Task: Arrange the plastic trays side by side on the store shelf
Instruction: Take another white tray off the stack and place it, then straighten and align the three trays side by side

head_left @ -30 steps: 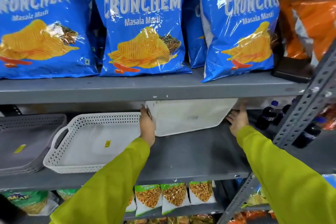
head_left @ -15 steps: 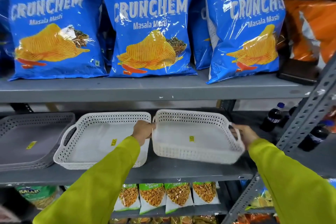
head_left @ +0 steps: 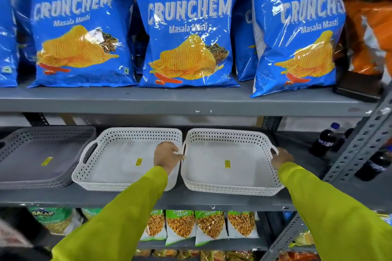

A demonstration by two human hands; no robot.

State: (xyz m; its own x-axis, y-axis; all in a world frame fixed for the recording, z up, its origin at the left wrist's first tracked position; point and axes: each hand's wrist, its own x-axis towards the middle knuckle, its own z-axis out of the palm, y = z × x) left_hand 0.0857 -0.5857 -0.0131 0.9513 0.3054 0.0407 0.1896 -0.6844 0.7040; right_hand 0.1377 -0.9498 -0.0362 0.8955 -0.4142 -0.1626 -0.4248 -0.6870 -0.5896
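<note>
Shelf (head_left: 191, 198): grey metal, in a store.
Trays: right white tray (head_left: 231, 176) set flat beside left white tray (head_left: 118, 171); grey trays (head_left: 31, 154) stacked further left.
Grip: left hand (head_left: 166, 154) and right hand (head_left: 281, 158) are closed on the right tray's handles.
Writing: "BALAJI WAFERS CRUNCHEM Masala Masti" is read on blue bags (head_left: 188, 27).

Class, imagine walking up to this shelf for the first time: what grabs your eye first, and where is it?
The big blue crisp bags lined along the upper shelf stand out most. Below them, two white lattice trays sit side by side, the right tray held at its handles by the left hand and right hand.
</note>
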